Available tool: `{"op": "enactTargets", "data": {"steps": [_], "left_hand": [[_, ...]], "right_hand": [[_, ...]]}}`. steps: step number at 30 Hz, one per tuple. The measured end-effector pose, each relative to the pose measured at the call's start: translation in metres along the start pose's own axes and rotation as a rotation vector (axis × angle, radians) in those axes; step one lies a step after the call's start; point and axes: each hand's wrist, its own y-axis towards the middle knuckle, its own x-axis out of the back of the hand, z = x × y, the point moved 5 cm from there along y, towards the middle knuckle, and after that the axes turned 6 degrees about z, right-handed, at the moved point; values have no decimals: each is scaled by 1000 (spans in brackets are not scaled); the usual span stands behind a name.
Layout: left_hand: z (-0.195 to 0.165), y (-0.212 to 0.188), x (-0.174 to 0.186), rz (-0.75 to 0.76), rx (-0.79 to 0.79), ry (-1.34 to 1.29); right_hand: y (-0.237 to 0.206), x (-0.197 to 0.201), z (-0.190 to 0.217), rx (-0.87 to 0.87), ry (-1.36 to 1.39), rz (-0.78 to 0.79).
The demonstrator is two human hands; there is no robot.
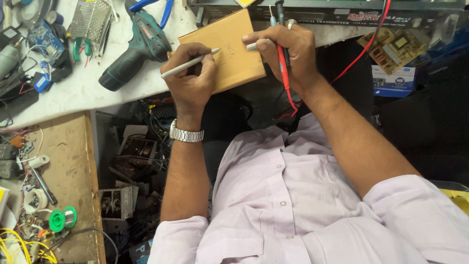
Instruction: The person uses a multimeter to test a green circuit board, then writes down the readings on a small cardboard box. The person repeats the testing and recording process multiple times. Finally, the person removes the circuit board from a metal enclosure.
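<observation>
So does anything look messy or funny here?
Yes. The brown card hangs over the white bench's edge, steadied by both hands. The right hand also grips red and black probes plus a pen cap. Scrap parts lie jumbled below.

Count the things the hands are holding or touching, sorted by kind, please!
Pens: 1, a white pen in the left hand.
Pen caps: 1, the white cap in the right hand.
Meter probes: 2, a red probe and a black probe in the right hand.
Boxes: 1, the brown cardboard box under both hands.
Total: 5
</observation>
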Motion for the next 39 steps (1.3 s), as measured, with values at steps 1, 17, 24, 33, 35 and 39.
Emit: {"op": "enactTargets", "data": {"steps": [1,17,24,33,35,39], "left_hand": [[0,0,-1,-1,3,9],[-1,0,-4,11,27,6],[0,-2,-3,-1,17,20],[3,-4,-3,12,40,-58],[2,-3,-3,19,31,-42],[-2,-1,-3,29,-21,15]], "right_hand": [[0,1,0,10,5,-3],[1,4,1,67,-13,-22],[1,3,1,52,-4,-19],[1,3,2,73,18,-18],[1,3,1,50,22,-20],[2,2,2,54,-3,-19]]}}
